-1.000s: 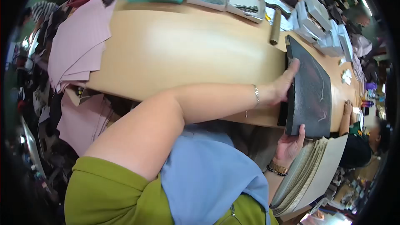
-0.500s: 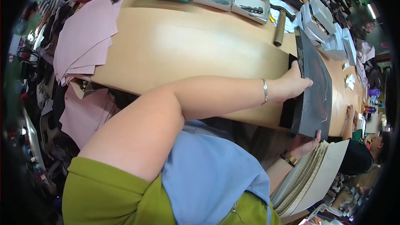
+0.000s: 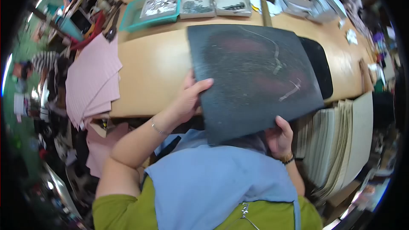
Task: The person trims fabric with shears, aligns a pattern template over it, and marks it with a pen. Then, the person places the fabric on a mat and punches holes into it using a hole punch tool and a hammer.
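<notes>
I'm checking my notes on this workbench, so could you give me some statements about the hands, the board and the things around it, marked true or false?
1. The left hand and right hand both hold the dark board. True.
2. The pink sheets are at the right end of the table. False: the pink sheets are at its left end.
3. The teal tray is left of the two open boxes. True.
4. The hammer lies on the dark board. False: the hammer lies beyond it, right of the boxes.
</notes>
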A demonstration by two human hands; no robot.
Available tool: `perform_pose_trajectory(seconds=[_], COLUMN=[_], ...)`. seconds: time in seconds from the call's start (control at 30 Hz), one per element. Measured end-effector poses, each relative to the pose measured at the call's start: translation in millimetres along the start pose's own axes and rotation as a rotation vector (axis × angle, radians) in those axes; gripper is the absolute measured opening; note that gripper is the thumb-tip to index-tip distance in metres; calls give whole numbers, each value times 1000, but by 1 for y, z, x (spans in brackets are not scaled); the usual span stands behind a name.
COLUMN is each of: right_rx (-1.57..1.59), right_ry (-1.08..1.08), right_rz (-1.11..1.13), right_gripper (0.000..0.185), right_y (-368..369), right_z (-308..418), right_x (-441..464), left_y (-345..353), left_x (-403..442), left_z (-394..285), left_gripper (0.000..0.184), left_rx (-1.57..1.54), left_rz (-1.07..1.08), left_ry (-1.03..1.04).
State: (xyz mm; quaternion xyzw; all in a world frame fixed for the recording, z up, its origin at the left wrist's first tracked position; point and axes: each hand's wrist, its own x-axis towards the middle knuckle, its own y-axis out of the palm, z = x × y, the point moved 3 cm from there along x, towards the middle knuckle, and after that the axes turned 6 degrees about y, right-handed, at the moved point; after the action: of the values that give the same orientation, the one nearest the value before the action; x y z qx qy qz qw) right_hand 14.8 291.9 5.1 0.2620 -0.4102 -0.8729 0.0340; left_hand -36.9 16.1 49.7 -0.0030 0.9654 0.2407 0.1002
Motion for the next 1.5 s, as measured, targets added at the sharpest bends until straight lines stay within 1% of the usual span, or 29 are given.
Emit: perform_pose_trajectory(seconds=[0.07,0.2,0.3,0.37,0.43,0.47,0.5,0.57,0.6,0.63,0.67,0.7,0.73,0.77,0.8,0.83,0.87,0.9,0.97,1.0,1.03,1.07,1.17,1.2,1.3,1.33,1.43,1.5], right_rx=[-35,-55,-29,-16,-16,-39,-150,-373,-747,-956,-1076,-1054,-1109,-1222,-1451,-1503,-1643,-1806,-1809,-1907,-2075,-2072,-2050,-2052,-2037,-2043,-2061,-2088], right_ry=[168,447,592,614,627,624,683,808,716,699,658,516,236,-120,-514,-534,-520,-672,-692,-529,-457,-465,-496,-489,-481,-491,-504,-520], right_rz=[17,68,154,199,206,210,259,362,502,578,540,407,209,121,-80,-311,-579,-687,-758,-838,-872,-880,-923,-941,-989,-1002,-1020,-1014], right_gripper=[35,28,30,33,34,44,48,58,64,58,45,38,32,31,32,36,49,59,70,78,79,80,79,79,79,78,79,78], right_y=[7,31,62,69,80,83,85,99,103,114,116,103,87,47,10,-29,-53,-82,-116,-111,-113,-109,-101,-97,-86,-83,-71,-64], right_z=[-22,-57,-73,-83,-88,-92,-91,-77,-55,-23,8,38,69,102,133,160,181,195,199,189,183,181,172,168,154,149,132,121], right_x=[4,13,17,23,24,25,23,18,13,8,11,22,37,61,80,93,94,102,115,110,114,113,109,108,104,103,101,99], left_y=[-27,-77,-106,-121,-137,-147,-152,-152,-150,-148,-143,-136,-116,-91,-65,-40,-17,7,52,71,91,111,147,155,163,162,169,170], left_x=[-13,-23,-21,-16,-11,-9,-10,-18,-23,-28,-33,-37,-42,-42,-40,-36,-29,-20,0,12,23,34,67,71,64,65,63,60], left_z=[-3,-8,-18,-27,-38,-46,-49,-57,-66,-74,-80,-84,-75,-66,-54,-38,-25,-9,25,46,61,73,99,98,104,101,101,99], left_gripper=[57,48,39,36,41,44,48,53,56,60,63,67,67,66,65,65,67,68,74,77,79,77,72,59,48,41,41,40], left_rx=[59,39,36,66,129,179,227,584,767,948,1119,1281,1361,1475,1586,1592,1627,1625,1618,1589,1609,1606,1725,1747,1822,1736,1766,1706], left_rz=[-49,-135,-197,-222,-223,-230,-239,-270,-276,-276,-273,-274,-124,52,233,327,472,614,852,930,982,1026,1185,1165,1252,1210,1262,1249], left_ry=[-1,34,41,62,81,84,84,241,322,407,496,591,563,570,577,513,610,672,753,812,873,961,895,902,972,1008,963,989])
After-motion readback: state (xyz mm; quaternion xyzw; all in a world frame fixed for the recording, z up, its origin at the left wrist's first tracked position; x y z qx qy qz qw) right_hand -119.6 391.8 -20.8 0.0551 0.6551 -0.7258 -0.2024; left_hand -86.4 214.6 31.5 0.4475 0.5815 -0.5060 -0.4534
